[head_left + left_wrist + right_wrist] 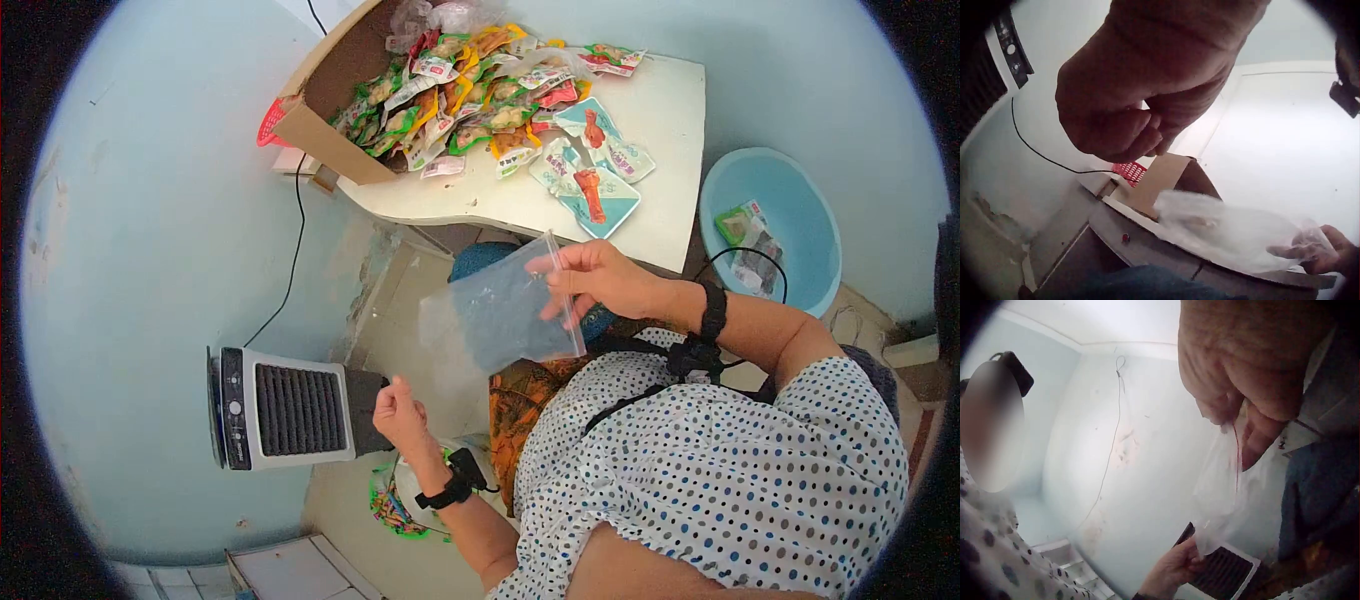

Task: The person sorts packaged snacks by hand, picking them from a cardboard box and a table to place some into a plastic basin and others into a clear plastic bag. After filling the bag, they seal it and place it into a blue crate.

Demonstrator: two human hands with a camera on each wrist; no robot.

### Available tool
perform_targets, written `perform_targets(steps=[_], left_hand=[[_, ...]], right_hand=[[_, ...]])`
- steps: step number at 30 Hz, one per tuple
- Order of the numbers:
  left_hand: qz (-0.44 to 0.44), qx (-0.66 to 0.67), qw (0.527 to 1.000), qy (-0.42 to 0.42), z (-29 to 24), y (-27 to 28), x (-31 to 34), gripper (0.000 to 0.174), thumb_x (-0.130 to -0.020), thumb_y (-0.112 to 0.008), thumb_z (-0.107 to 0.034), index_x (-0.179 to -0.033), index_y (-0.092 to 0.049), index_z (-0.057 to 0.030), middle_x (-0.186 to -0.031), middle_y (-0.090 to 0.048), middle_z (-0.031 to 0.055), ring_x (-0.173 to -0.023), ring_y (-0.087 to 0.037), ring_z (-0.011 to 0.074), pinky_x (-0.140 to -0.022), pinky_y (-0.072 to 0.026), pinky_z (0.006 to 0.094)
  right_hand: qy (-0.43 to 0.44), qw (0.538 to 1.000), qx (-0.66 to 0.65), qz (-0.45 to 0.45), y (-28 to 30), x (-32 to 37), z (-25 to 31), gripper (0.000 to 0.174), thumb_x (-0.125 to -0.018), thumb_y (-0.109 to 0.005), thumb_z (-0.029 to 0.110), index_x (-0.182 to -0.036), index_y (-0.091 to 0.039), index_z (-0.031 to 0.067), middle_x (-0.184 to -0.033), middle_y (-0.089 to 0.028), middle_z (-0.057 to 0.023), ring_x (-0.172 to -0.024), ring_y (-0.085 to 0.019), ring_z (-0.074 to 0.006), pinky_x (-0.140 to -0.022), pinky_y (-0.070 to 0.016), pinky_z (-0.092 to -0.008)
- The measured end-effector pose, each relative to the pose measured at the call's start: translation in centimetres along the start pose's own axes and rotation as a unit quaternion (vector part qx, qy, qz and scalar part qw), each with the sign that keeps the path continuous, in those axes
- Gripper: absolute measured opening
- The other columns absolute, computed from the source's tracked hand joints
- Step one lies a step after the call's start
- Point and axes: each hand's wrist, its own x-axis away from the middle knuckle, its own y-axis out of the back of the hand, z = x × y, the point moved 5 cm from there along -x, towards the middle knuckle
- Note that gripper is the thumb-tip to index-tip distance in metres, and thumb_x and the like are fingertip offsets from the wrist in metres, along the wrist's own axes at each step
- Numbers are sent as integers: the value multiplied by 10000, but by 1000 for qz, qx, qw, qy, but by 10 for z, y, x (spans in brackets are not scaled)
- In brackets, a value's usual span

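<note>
Pale blue wall (150, 260), white surface (675, 120) piled with colorful packets (445, 105). We're pinching clear zip bag (485, 315) by zip edge with right hand (605, 280), midair just off surface; left hand (402, 415) curled, near bag.

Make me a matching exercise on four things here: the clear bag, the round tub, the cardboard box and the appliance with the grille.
1. Clear bag
2. Round tub
3. Cardboard box
4. Appliance

A. Light blue
B. Black and white
C. Held by the right hand
D. Packets heaped at its opening

Pairs: 1-C, 2-A, 3-D, 4-B
</note>
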Motion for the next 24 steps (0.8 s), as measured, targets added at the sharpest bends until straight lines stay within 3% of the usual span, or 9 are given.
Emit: perform_targets(steps=[2, 5, 8, 9, 14, 16, 19, 22, 24], left_hand=[[7, -28, 999, -40, -18, -11, 3, 214, -922, -659, -203, -767, -574, -81, -558, -445, -61, -447, -371, 29, -415, -250, 206], [71, -102, 979, -162, -56, -54, 23, 140, -885, -686, -160, -901, -616, -40, -600, -490, -40, -491, -422, 53, -465, -321, 215], [184, -242, 930, -206, -91, -110, 62, 392, -786, -750, -131, -1116, -593, 10, -795, -596, 38, -682, -567, 123, -636, -482, 259], [178, -256, 916, -253, -93, -122, 68, 428, -778, -755, -132, -1141, -581, 12, -825, -610, 69, -701, -586, 153, -646, -490, 275], [98, -291, 848, -431, -96, -143, 75, 470, -799, -718, -101, -1214, -536, 24, -1000, -645, 204, -821, -650, 331, -688, -519, 375], [85, -284, 867, -400, -88, -138, 68, 414, -815, -688, -77, -1195, -554, 21, -1003, -650, 217, -845, -650, 372, -697, -519, 406], [63, -280, 880, -378, -84, -129, 63, 340, -835, -646, -52, -1164, -583, 10, -978, -653, 224, -832, -652, 382, -699, -517, 417], [48, -269, 896, -351, -83, -121, 58, 300, -842, -603, -32, -1141, -607, -6, -941, -652, 230, -805, -655, 371, -696, -513, 412], [37, -264, 898, -349, -83, -118, 56, 301, -840, -573, -18, -1138, -611, -12, -907, -651, 229, -779, -655, 358, -684, -509, 404]], right_hand=[[14, 1000, -10, -18, -4, -6, 2, 268, -937, -613, 183, -1080, -602, -44, -1022, -641, -98, -885, -683, -195, -621, -589, -304], [-3, 1000, -18, -15, -14, -15, -3, 371, -956, -583, 169, -1251, -556, -54, -1095, -640, -154, -1017, -649, -198, -681, -599, -317], [-13, 1000, -19, 5, -32, -26, -10, 287, -934, -613, 173, -1142, -640, -22, -1157, -624, -166, -1033, -634, -189, -691, -600, -332], [-11, 999, -34, 2, -41, -27, -8, 218, -919, -634, 176, -1032, -689, -1, -1202, -605, -158, -1006, -628, -174, -715, -587, -336], [33, 999, 1, 30, -64, -38, -7, 190, -921, -631, 166, -974, -705, -1, -1032, -660, -60, -1022, -592, -146, -748, -535, -294], [18, 999, 5, 31, -66, -42, -9, 189, -918, -632, 164, -965, -704, -4, -988, -669, -45, -1062, -573, -144, -750, -525, -282], [55, 998, 29, 31, -74, -44, -3, 175, -870, -632, 132, -844, -686, -32, -818, -648, -44, -782, -600, -140, -726, -491, -282], [242, 938, 242, 55, -81, -48, 15, 162, -838, -625, 116, -891, -686, -25, -890, -651, -142, -834, -636, -253, -748, -507, -327], [232, 921, 302, 85, -87, -45, 24, 181, -841, -614, 75, -989, -679, -6, -1077, -624, -176, -1096, -561, -308, -918, -452, -383]])
